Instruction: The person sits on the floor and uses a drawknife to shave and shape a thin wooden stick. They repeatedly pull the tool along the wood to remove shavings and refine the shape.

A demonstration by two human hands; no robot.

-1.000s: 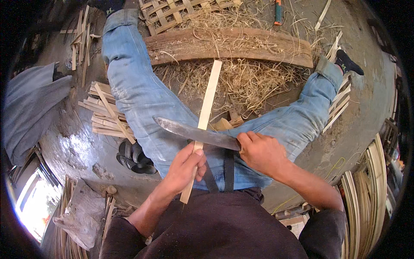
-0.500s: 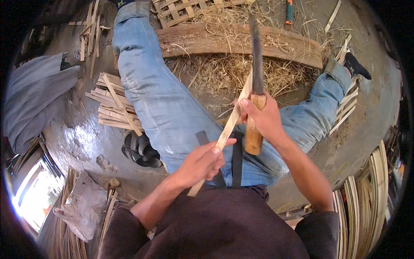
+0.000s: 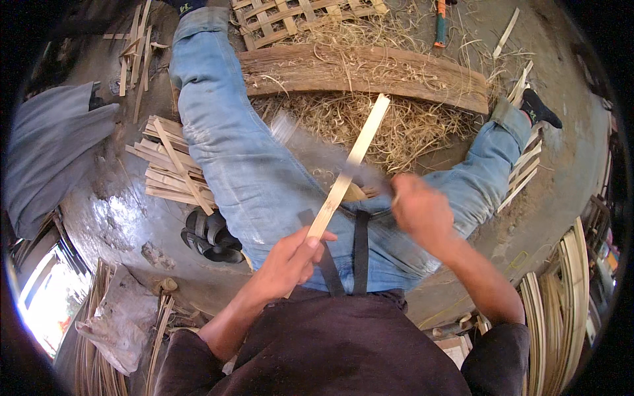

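Note:
My left hand [image 3: 290, 261] is closed around the lower part of a pale bamboo strip [image 3: 362, 142], with the thumb along its face. The strip slants up and away to the right, its far end free over the shavings. Blurred by motion, my right hand [image 3: 422, 211] is wrapped round the handle of a knife [image 3: 371, 177]. The blade is a grey smear pointing left across the strip's middle; whether it touches the strip I cannot tell. The fist hides most of the handle.
A curved wooden plank [image 3: 370, 69] lies beyond my spread legs, among curly shavings [image 3: 396, 135]. Split strips [image 3: 173, 168] are stacked beside my left leg, near black sandals [image 3: 211, 236]. Farther off are a woven lattice [image 3: 297, 20] and an orange-and-green-handled tool [image 3: 440, 26].
My right hand has left the strip, and the knife has swung from pointing away to lying leftward across it. The left hand has shifted slightly down and left with the strip.

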